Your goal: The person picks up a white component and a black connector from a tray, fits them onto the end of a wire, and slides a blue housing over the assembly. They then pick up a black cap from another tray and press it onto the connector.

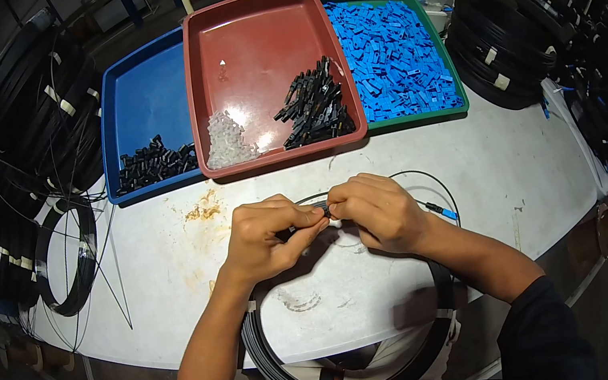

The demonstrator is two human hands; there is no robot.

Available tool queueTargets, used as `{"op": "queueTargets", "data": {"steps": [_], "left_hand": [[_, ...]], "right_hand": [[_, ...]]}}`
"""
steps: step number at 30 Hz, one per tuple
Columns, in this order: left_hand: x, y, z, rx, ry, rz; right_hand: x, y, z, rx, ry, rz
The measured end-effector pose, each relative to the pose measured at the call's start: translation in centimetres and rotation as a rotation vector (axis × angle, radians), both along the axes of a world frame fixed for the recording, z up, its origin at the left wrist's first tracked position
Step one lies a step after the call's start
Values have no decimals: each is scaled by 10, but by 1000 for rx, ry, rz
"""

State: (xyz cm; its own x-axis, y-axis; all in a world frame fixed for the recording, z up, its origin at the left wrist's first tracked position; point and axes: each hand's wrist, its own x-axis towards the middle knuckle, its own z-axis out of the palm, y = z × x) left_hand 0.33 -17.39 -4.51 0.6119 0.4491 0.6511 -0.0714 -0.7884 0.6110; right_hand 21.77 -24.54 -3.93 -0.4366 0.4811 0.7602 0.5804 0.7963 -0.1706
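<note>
My left hand (273,234) and my right hand (378,211) meet over the middle of the white table, fingers pinched together. Between their fingertips is a small black connector piece (326,209), mostly covered by the fingers. A bit of white shows just under the fingertips, too small to make out. Below the hands hangs a coil of black cable (257,341), bound with pale tape, reaching past the table's front edge. From it a loose loop runs right and ends in a connector with a black body and a blue tip (449,214), beside my right wrist.
Behind the hands stand a blue tray (141,72) with black parts, a red tray (255,28) with white pieces and black connector parts, and a green tray (458,93) full of blue pieces (394,52). Cable coils (503,49) stack on both sides; one coil (41,269) leans at left.
</note>
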Motion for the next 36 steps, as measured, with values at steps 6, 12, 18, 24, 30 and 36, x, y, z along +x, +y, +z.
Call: {"op": "queueTargets", "data": {"steps": [6,12,18,24,30,36], "left_hand": [[1,1,1,242,17,54],[-2,-8,5,-212,96,119],[2,2,-3,10,-6,8],[1,-1,-1,-9,17,78],[2,-2,0,-41,1,43],[1,1,1,255,27,55]], "right_hand": [[-2,4,-9,-353,246,60],[-3,3,-4,17,92,-10],[-1,4,-11,-61,85,10],[-5,4,-9,-254,216,22],[-2,2,-2,41,16,2],[-3,5,-11,-296,259,50]]}}
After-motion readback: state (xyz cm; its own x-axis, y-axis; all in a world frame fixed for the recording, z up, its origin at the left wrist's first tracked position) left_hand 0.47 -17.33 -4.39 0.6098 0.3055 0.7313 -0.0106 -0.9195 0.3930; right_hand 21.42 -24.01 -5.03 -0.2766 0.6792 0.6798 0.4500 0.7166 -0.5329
